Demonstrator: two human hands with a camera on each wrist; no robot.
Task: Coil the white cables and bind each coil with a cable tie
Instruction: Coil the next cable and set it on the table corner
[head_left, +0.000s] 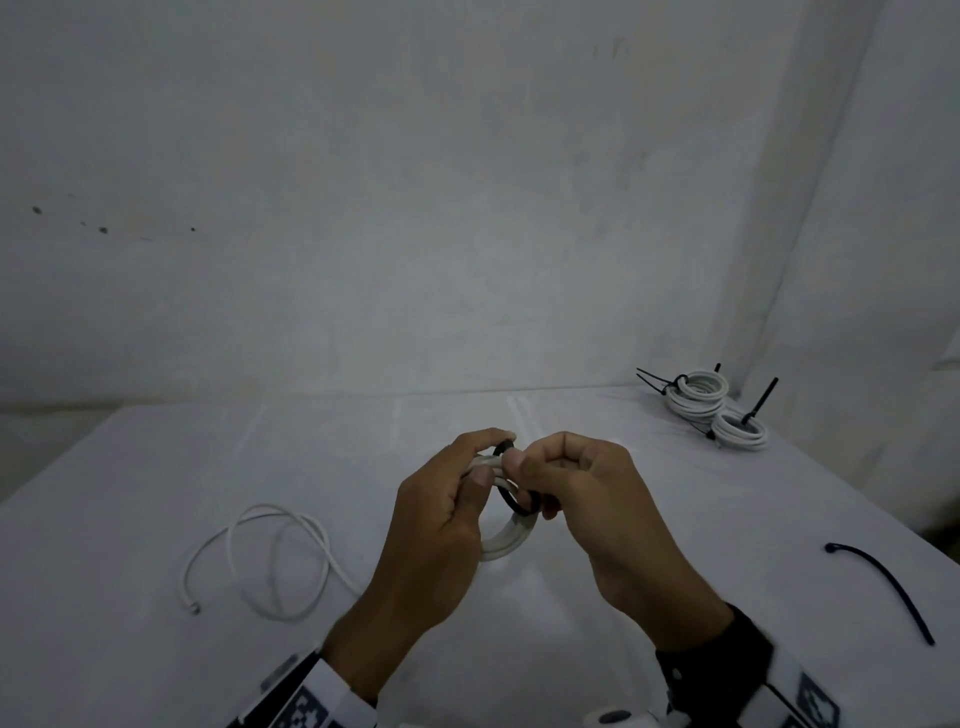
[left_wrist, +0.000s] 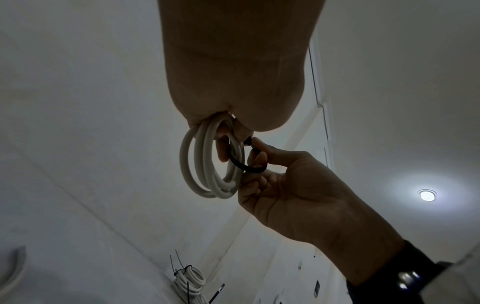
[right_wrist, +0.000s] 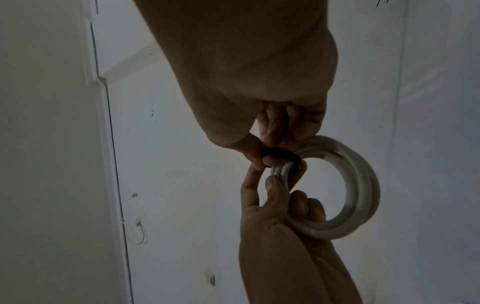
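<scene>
Above the middle of the table my left hand (head_left: 441, 499) grips a white cable coil (head_left: 506, 540) of several turns. The coil (left_wrist: 207, 164) hangs from that hand (left_wrist: 233, 82) in the left wrist view. A black cable tie (head_left: 511, 501) loops around the coil's strands. My right hand (head_left: 582, 493) pinches the tie (left_wrist: 244, 166) between thumb and fingers. In the right wrist view the tie (right_wrist: 281, 154) wraps over the coil (right_wrist: 361, 191) just by my right hand (right_wrist: 259, 92), with my left hand (right_wrist: 272, 205) holding the ring from below.
A loose white cable (head_left: 270, 561) lies uncoiled on the white table (head_left: 156, 649) at the left. Bound coils (head_left: 698, 395) with black ties sit stacked at the back right. A spare black cable tie (head_left: 883, 587) lies at the right edge. White walls close behind and right.
</scene>
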